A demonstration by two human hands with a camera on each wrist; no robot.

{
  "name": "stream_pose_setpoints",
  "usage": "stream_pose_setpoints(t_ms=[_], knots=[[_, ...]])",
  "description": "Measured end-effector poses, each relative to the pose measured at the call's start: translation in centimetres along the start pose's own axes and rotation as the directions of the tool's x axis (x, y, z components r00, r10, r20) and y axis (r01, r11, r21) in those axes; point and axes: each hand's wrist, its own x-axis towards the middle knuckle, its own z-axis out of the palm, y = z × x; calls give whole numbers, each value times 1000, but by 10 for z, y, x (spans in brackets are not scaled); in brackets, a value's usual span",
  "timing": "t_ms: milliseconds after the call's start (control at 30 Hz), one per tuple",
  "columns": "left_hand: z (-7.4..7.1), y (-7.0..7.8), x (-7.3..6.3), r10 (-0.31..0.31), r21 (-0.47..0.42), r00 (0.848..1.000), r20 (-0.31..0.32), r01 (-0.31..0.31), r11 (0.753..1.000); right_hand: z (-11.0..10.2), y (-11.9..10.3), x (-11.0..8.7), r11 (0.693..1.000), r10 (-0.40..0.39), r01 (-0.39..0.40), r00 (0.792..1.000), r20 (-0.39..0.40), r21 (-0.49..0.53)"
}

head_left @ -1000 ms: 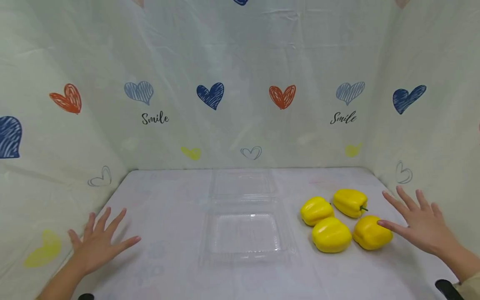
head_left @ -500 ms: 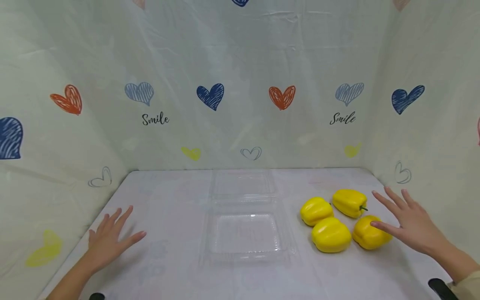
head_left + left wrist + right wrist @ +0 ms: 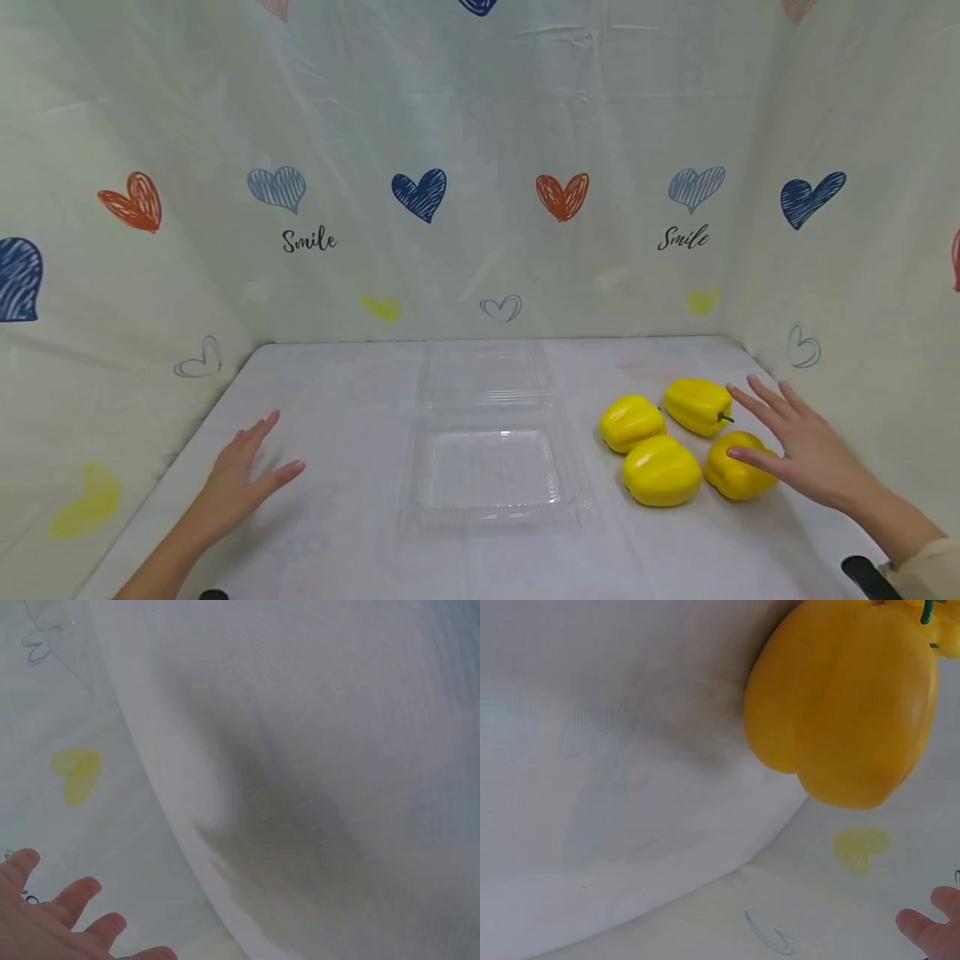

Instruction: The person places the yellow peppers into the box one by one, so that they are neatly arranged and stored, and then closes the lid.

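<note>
Several yellow bell peppers sit grouped on the right of the table: a back one (image 3: 699, 407) with a green stem, a left one (image 3: 632, 423), a front one (image 3: 662, 472) and the rightmost (image 3: 738, 467). My right hand (image 3: 806, 450) hovers beside the rightmost pepper, fingers spread, its thumb overlapping that pepper in the head view. In the right wrist view a pepper (image 3: 840, 705) looms large. Mid-table lies a clear plastic clamshell box (image 3: 491, 467), its lid (image 3: 486, 369) folded back. My left hand (image 3: 236, 479) floats over the left side, fingers extended, holding nothing.
A white cloth covers the table (image 3: 345, 533). Behind it and at both sides hangs a pale curtain (image 3: 487, 100) printed with hearts and the word Smile. The left table edge shows in the left wrist view beside the curtain (image 3: 45, 802).
Both hands have moved inward, the left one rightward and turning more edge-on, the right one leftward over the rightmost pepper. Peppers and box stay in place.
</note>
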Motion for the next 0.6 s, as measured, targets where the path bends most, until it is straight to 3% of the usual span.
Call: stream_pose_setpoints(t_ms=[600], knots=[[11,22,1,-46,-142,999,3,46,989,2,-10,2,993,-28,24,999,35,115]])
